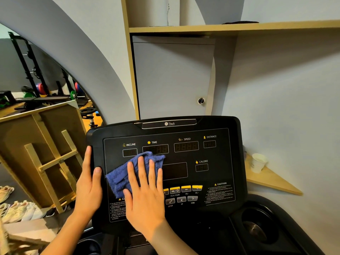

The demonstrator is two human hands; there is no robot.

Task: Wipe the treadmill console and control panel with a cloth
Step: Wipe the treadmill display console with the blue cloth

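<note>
We see black treadmill console [165, 162] centre, grey cabinet door [173, 78] behind it. Blue terry cloth [128, 173] on console's left half, right hand [145, 196] flat on cloth. Left hand [88, 183] on console's left edge. White paper cup [258, 161] on wooden corner shelf [272, 179], right of console. Pale sneakers [20, 210] on floor, far left.

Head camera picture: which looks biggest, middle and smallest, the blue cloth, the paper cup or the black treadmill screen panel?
1. Treadmill panel, biggest by far.
2. Blue cloth.
3. Paper cup, smallest, though it sits farther from the camera, which shrinks it somewhat.
</note>
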